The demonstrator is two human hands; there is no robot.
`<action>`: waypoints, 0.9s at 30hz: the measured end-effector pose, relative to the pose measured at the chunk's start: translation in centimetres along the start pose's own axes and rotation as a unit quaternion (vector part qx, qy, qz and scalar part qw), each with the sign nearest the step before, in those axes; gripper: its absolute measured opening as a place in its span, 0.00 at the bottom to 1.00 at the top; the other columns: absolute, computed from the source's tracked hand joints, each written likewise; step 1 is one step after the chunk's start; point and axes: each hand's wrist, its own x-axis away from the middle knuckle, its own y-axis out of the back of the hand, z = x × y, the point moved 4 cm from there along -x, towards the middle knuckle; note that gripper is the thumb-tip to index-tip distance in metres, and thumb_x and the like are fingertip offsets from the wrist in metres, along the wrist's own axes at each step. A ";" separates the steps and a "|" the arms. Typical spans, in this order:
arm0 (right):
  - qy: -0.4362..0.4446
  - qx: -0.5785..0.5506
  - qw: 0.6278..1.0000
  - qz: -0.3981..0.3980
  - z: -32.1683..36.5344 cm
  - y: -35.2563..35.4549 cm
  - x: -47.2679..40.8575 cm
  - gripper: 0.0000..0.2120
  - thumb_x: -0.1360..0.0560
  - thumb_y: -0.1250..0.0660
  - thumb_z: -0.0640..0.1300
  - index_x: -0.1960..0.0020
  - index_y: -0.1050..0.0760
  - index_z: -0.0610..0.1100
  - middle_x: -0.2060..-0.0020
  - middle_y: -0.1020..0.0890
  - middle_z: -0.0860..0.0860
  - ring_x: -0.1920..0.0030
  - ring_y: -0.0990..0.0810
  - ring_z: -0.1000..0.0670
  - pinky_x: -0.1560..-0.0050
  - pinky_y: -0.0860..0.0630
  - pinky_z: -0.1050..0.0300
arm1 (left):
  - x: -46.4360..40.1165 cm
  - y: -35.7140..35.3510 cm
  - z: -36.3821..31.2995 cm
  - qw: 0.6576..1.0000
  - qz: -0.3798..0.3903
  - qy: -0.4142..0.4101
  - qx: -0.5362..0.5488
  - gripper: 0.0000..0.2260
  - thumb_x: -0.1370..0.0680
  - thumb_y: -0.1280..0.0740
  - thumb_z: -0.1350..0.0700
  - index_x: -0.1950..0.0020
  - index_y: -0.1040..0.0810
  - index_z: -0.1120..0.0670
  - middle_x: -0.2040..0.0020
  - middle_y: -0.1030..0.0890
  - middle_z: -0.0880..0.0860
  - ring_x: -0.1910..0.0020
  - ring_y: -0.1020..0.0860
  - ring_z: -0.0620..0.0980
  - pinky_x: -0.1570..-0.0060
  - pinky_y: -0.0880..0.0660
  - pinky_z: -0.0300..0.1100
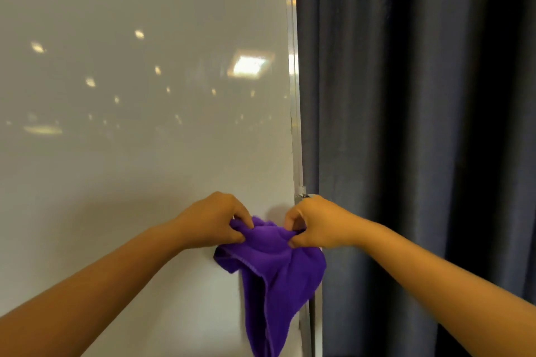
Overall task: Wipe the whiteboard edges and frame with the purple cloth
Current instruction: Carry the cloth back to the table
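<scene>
A glossy whiteboard [130, 124] fills the left and middle of the head view. Its silver frame [294, 95] runs down the right edge. The purple cloth [275, 275] hangs in front of the board's lower right part, just left of the frame. My left hand [214, 220] pinches the cloth's upper left part. My right hand [316, 223] pinches its upper right part, in front of the frame. The cloth is bunched between the two hands and its tail droops down out of the bottom of the view.
A dark blue curtain [420, 124] hangs in folds right of the frame. Ceiling lights reflect in the board's surface [249, 65].
</scene>
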 end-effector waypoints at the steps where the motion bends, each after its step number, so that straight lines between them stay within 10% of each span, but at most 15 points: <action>1: -0.010 -0.011 1.000 0.003 0.0 0.7 0.1 0.06 0.30 0.30 0.44 0.53 0.20 0.45 0.57 0.16 0.50 0.59 0.20 0.55 0.57 0.24 0.67 | -0.4 0.6 -0.3 1.000 0.000 -0.007 0.013 0.11 0.30 0.29 0.59 0.50 0.16 0.50 0.52 0.17 0.47 0.55 0.22 0.45 0.52 0.25 0.38; 27: -0.245 0.028 0.962 -0.114 9.6 13.7 15.3 0.08 0.36 0.24 0.48 0.67 0.23 0.50 0.70 0.20 0.57 0.65 0.21 0.58 0.60 0.23 0.64 | 3.2 8.8 -10.8 0.961 -0.012 -0.099 0.258 0.05 0.29 0.28 0.57 0.57 0.20 0.48 0.59 0.22 0.45 0.60 0.23 0.46 0.71 0.27 0.28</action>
